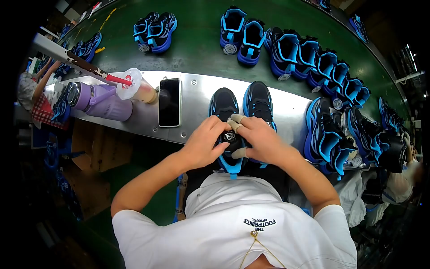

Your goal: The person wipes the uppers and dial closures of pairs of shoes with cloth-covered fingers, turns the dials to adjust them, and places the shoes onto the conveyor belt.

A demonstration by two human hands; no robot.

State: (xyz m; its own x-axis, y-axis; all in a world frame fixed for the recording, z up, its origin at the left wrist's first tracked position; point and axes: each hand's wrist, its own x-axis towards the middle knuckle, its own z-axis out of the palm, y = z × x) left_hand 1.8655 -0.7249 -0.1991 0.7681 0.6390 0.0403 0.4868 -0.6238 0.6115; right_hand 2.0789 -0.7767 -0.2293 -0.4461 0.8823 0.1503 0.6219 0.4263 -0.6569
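A black and blue sneaker (pixel 224 103) lies in front of me, its toe pointing away and its heel toward my body. My left hand (pixel 205 142) is closed on its left side, fingertips bent over the lacing area. From the right, my right hand (pixel 259 138), with pale covers on several fingertips, grips the same spot. Between the hands shows a round black dial-like piece (pixel 229 136) with a light marking. What the fingertips pinch there is partly hidden. A matching sneaker (pixel 259 102) sits right beside it, partly under my right hand.
Along the metal ledge (pixel 148 114) are a phone (pixel 170 103), a drink cup (pixel 145 92) and a purple bottle (pixel 109 103). Several sneakers (pixel 286 47) line the green work surface (pixel 197 40); more (pixel 321 130) stand at right. Other people (pixel 401 184) are at both sides.
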